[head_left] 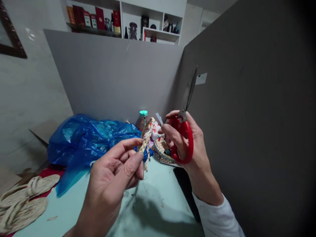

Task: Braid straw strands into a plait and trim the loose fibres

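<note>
Between the thumb and fingers of my left hand [117,174] is a braided straw strip [147,136], pale and bent over at its top, with a loose frayed end hanging beside it. My right hand [195,144] holds scissors [189,141] with red handles, the fingers through the loops. Their blades point up and away from the braid and look closed together. My right fingertips are close to the right of the braid; whether they touch it I cannot tell.
A blue plastic bag [81,141] lies at the back left of the pale green table [158,210]. Coiled straw braids [27,200] rest at the left. Behind my hands are a wicker basket [161,148] and a jar with a turquoise lid [143,113]. Grey panels [123,75] enclose the back and right.
</note>
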### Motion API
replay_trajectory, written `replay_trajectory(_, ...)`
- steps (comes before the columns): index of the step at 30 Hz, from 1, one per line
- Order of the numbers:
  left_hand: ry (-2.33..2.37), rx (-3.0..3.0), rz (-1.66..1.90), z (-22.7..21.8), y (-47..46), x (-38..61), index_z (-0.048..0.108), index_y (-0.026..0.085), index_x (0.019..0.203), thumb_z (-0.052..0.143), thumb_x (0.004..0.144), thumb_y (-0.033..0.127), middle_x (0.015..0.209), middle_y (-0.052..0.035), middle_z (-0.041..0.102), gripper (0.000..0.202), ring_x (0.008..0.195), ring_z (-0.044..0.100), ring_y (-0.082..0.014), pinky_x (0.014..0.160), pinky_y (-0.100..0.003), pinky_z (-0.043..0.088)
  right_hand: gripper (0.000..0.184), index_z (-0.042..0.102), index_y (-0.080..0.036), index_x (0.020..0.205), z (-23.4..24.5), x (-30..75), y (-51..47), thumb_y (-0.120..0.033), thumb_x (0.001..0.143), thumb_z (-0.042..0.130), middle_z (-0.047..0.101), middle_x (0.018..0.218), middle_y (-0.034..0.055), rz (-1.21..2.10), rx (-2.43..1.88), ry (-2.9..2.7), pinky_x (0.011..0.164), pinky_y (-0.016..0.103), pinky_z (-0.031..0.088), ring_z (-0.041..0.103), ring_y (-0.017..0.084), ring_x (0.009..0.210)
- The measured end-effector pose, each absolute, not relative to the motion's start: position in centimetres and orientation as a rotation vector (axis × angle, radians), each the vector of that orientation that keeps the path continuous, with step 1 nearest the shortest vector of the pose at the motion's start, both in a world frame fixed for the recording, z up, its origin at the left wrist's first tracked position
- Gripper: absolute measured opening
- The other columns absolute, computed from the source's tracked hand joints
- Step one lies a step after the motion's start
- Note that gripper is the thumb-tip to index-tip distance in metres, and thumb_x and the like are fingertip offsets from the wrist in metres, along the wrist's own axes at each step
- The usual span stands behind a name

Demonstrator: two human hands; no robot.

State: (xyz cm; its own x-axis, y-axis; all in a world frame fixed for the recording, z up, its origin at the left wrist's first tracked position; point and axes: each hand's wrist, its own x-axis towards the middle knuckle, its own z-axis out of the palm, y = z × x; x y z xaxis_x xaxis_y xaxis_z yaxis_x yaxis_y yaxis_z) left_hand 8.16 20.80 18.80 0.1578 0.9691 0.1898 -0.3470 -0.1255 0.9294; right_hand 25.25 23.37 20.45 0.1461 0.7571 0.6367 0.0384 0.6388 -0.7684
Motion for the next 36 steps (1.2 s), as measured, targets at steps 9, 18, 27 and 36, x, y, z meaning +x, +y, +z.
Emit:
replay_trajectory(9, 0.488, 0.907, 1.317, 19.9, 21.5, 7.5, 0.074, 0.018, 0.104, 0.07, 0.088, 0.025, 0.055, 0.005, 0.05, 0.018, 0.045, 0.027, -0.003, 0.044, -0.014, 0.03, 0.045, 0.052, -0.018, 0.117, 18.8, 24.2, 24.1, -0.017, 0.074, 0.067, 0.059, 0.091, 0.0044, -0.251, -0.847, -1.858, 0.073, 0.035, 0.048, 0.053, 0.019, 0.078)
replay_trajectory(18, 0.397, 0.846, 1.336, 20.1, 21.1, 7.3, 0.076, 0.018, 0.092, 0.067, 0.091, 0.025, 0.057, 0.0051, 0.047, 0.011, 0.044, 0.028, -0.0017, 0.043, -0.014, 0.031, 0.045, 0.053, -0.014, 0.121, 18.2, 24.4, 25.2, -0.017, 0.078, 0.063, 0.056, 0.085, 0.0063, -0.502, -0.812, -1.865, 0.072, 0.038, 0.048, 0.049, 0.022, 0.078)
replay_trajectory(27, 0.419, 0.878, 1.373, 19.6, 21.0, 7.5, 0.079, 0.019, 0.096, 0.073, 0.086, 0.025, 0.055, 0.0056, 0.047, 0.013, 0.044, 0.027, -0.0015, 0.042, -0.013, 0.031, 0.04, 0.063, -0.012, 0.117, 17.5, 24.4, 25.6, -0.007, 0.078, 0.058, 0.06, 0.075, 0.0044, -0.544, -0.762, -1.822, 0.064, 0.033, 0.049, 0.053, 0.018, 0.066)
replay_trajectory(36, 0.567, 0.96, 1.465, 19.1, 21.3, 7.2, 0.082, 0.023, 0.093, 0.083, 0.077, 0.029, 0.055, 0.0036, 0.054, 0.018, 0.047, 0.038, -0.0024, 0.044, -0.012, 0.034, 0.023, 0.067, -0.018, 0.101, 17.0, 24.4, 26.1, -0.008, 0.083, 0.059, 0.065, 0.068, 0.0006, -0.499, -0.795, -1.768, 0.061, 0.026, 0.049, 0.058, 0.013, 0.059)
